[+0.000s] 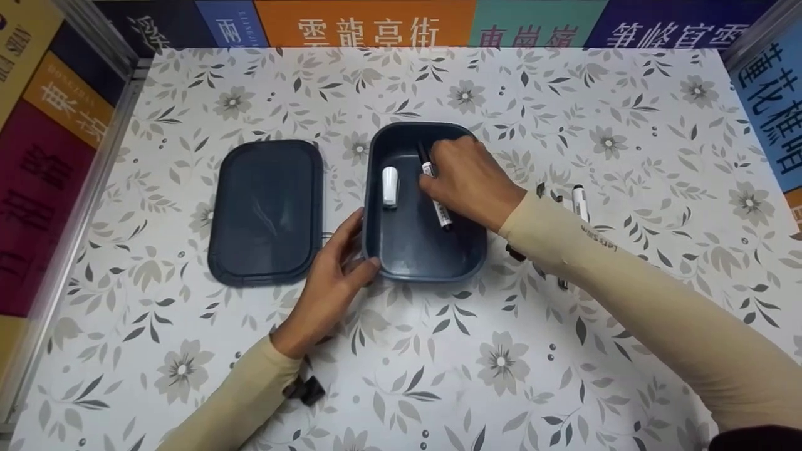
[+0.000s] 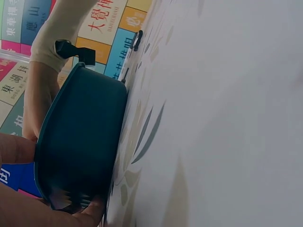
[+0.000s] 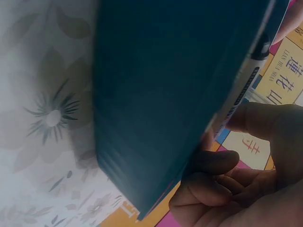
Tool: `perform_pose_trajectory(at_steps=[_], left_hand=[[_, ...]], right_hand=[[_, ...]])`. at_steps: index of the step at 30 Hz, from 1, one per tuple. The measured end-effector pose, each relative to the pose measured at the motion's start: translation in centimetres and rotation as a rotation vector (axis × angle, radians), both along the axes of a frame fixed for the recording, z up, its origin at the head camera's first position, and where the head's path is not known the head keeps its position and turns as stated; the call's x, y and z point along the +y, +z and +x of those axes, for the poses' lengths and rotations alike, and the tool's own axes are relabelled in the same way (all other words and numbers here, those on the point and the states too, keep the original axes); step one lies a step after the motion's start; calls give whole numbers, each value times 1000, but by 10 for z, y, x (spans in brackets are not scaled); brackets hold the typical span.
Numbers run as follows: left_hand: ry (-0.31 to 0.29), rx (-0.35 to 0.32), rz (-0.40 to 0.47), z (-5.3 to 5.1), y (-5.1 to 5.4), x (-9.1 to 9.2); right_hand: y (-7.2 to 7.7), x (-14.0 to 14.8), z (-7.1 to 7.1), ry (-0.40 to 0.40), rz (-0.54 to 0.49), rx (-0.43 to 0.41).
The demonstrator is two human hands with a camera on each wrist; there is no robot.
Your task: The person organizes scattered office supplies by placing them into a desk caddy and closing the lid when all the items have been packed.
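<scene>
A dark blue box stands uncovered on the table. My left hand grips its near left corner, thumb at the rim and fingers along the outer wall; in the left wrist view the thumb touches the rim. Inside the box, my right hand pinches a white marker with a black end. Its thumb lies against the marker in the right wrist view; the other fingers are curled. Another white marker is at the box's left side, apart from the hand.
Left of the box lies a flat dark blue lid. More markers lie to the right, one of them white with a black end, partly hidden by my right forearm. Coloured panels with lettering border the flower-patterned table.
</scene>
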State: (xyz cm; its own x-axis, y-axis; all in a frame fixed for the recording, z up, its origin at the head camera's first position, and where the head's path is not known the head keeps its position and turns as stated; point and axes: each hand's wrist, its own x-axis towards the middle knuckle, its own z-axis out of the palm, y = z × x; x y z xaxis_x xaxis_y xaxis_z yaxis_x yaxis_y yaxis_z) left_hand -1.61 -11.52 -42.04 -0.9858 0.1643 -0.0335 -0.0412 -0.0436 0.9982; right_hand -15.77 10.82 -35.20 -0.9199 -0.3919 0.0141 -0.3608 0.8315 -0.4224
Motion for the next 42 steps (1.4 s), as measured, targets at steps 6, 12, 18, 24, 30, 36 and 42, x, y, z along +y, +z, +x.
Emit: perform_pose_trajectory(at_steps=[6,12,18,24,30,36,42], left_hand=[[3,7,-4,0,0,-1],[7,19,-9,0,-1,-1],[10,17,-3,0,-2,-1],[3,18,-9,0,-2,-1],[2,20,-8,0,-3,-1],[1,16,-10,0,-3,0],[4,21,0,-1,-3,0]], right_hand=[[-1,-10,-3,7,66,-42],[-5,-15,-3,22,71,-39],[-10,-17,-3,31,65,-44],[-12,-18,-4,45,63,-75],[-15,-20,-4,58,62,-73],[-15,-16,-3,43,51,-50],[-12,-10,-4,47,23,-45]])
